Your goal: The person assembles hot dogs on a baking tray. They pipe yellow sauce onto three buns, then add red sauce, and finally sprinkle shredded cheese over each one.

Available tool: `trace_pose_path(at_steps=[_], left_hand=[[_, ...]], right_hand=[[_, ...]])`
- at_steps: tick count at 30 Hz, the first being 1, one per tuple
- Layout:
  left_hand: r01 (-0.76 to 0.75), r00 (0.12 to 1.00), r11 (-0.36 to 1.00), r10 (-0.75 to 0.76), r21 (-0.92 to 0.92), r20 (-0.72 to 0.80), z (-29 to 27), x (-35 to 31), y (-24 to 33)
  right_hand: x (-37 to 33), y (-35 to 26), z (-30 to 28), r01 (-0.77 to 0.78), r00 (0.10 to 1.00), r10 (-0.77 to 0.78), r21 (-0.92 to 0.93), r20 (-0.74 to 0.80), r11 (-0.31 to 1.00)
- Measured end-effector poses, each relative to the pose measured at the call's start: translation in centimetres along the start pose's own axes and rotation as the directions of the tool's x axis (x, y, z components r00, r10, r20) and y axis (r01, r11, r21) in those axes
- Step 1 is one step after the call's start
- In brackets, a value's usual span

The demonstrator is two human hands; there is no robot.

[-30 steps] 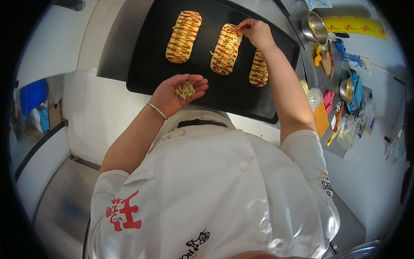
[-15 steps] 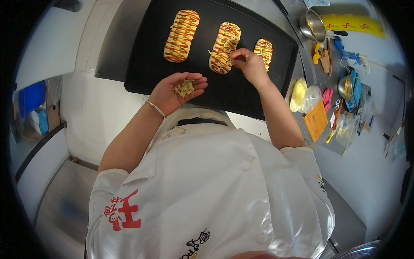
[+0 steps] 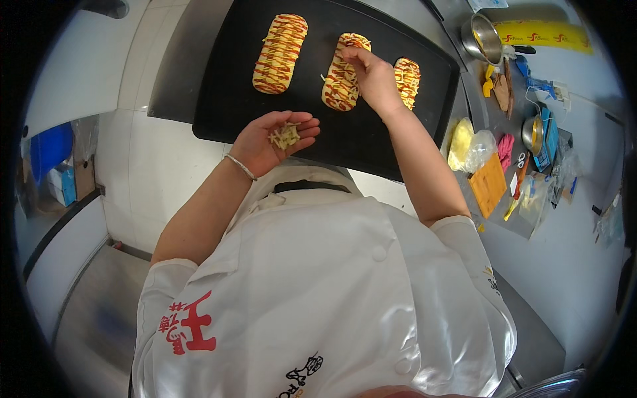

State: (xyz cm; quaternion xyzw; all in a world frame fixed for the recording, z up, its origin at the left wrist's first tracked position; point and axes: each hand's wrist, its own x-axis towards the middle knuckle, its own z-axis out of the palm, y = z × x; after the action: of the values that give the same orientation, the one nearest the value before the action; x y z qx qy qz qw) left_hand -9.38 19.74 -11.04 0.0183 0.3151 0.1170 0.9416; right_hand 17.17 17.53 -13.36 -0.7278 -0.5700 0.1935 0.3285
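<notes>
My left hand (image 3: 265, 144) is palm up just off the near edge of the black baking tray (image 3: 233, 106), fingers half curled, cupping a small heap of shredded cheese (image 3: 284, 136). Over the far half of the middle bread (image 3: 341, 89) hovers my right hand (image 3: 375, 79), its thumb and fingertips pinched together. What sits between those fingertips is too small to make out. Red-brown sauce stripes and pale shreds cover the middle bread. To its left lies a longer striped bread (image 3: 281, 53); on the right, another bread (image 3: 407, 83) is partly behind my right wrist.
Along the right counter are a metal bowl (image 3: 482, 40), a yellow roll (image 3: 544, 36), a bag of yellow stuff (image 3: 460, 142), a wooden board (image 3: 488, 187), a pink cloth (image 3: 505, 151) and a blue scale (image 3: 545, 142). Tiled floor (image 3: 142, 172) shows at left.
My right hand has moved from the near right side of the middle bread to its far end. My left hand with the shredded cheese stays in place.
</notes>
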Motion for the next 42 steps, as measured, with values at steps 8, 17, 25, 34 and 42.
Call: trace_pose_path(at_steps=[8,17,25,34,42], left_hand=[[0.012,0.999,1.0,-0.013,-0.018,-0.029,0.0,-0.5,-0.3],[-0.026,0.998,0.999,0.024,-0.025,-0.056,-0.1,-1.3,0.1],[-0.006,1.0,1.0,0.006,-0.027,-0.022,-0.1,-1.0,0.3],[-0.004,0.988,0.997,0.016,-0.075,0.157,-0.4,0.2,0.4],[0.011,0.984,0.997,0.003,-0.081,0.181,1.7,1.2,-0.7]], right_hand=[[1.5,-2.9,3.8,0.345,0.908,-0.078,-0.631,0.411,0.695],[4.2,-2.5,3.3,0.158,0.953,-0.008,-0.476,0.302,0.865],[3.9,3.2,-0.9,-0.216,0.963,0.225,-0.073,0.147,0.974],[-3.2,3.3,-2.6,-0.228,0.923,0.333,-0.426,0.191,0.876],[-3.0,3.9,-0.8,-0.191,0.907,0.376,-0.608,0.191,0.771]])
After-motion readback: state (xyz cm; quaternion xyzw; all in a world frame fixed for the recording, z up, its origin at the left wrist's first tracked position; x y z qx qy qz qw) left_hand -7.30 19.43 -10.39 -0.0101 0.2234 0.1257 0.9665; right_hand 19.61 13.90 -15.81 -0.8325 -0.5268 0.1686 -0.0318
